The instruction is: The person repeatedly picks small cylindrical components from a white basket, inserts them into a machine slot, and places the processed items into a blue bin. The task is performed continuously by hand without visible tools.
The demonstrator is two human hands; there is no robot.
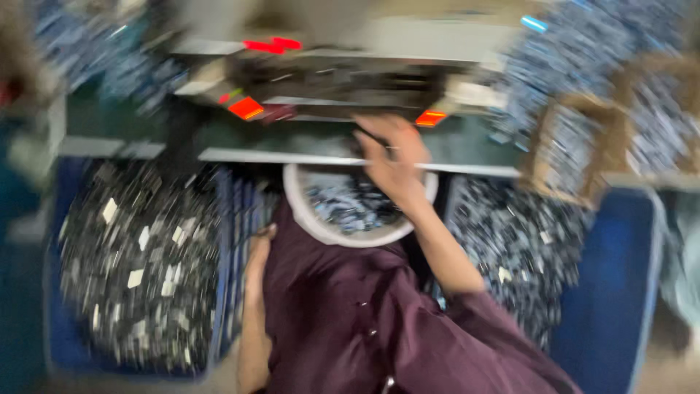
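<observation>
The picture is blurred by motion. My right hand (392,162) reaches forward over a white round bowl (306,215) of several small dark parts, toward the edge of a green machine table (467,142); whether it holds anything I cannot tell. My left hand (257,257) hangs low beside my maroon garment, next to the rim of a blue crate (227,241), fingers curled down, nothing visible in it.
The blue crate on the left is filled with small dark and white pieces. Another blue bin (616,292) of dark pieces sits on the right. A machine (328,73) with red markings stands behind the table. Cardboard boxes (565,149) of parts stand at far right.
</observation>
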